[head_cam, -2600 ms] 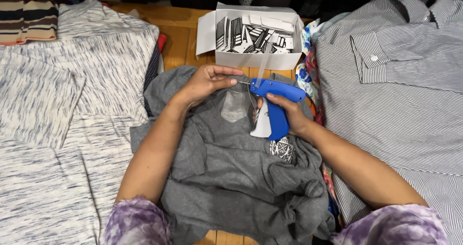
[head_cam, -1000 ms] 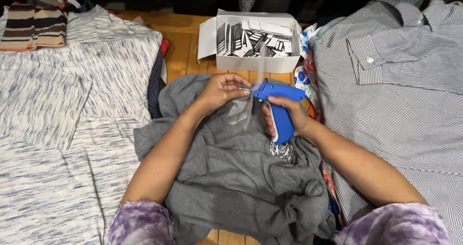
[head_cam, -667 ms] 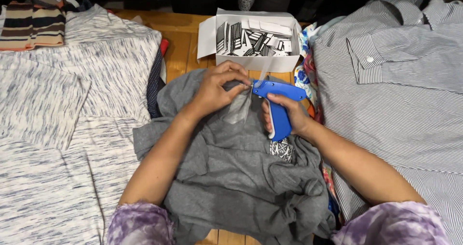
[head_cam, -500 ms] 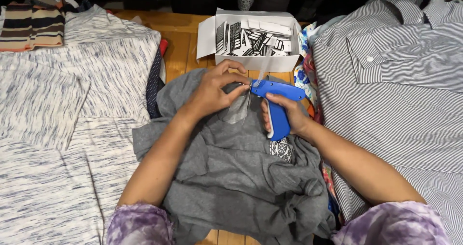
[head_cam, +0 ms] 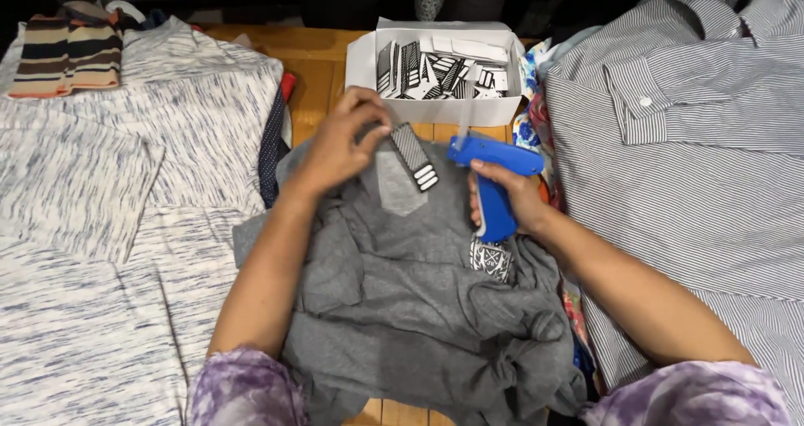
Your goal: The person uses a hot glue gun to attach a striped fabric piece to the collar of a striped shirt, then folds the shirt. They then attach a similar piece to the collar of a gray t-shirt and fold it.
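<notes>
A crumpled grey shirt [head_cam: 419,300] lies in front of me on the wooden table [head_cam: 318,66]. My left hand [head_cam: 339,145] rests on its neck area, fingers pinching the top of a black-and-white paper tag [head_cam: 414,156] that hangs over the shirt's lighter inner label. My right hand [head_cam: 512,196] grips the handle of a blue tagging gun [head_cam: 494,170], whose needle end sits just right of the tag, a small gap between them.
A white open box [head_cam: 440,70] of several black-and-white tags stands behind the shirt. White-and-blue marled garments [head_cam: 126,191] lie to the left, a striped folded garment [head_cam: 71,57] at far left, a grey striped shirt [head_cam: 695,158] to the right.
My left hand was bunched against the gun's tip at the collar. It has drawn back left, and the tag now hangs clear beside the gun. The right hand stays in place.
</notes>
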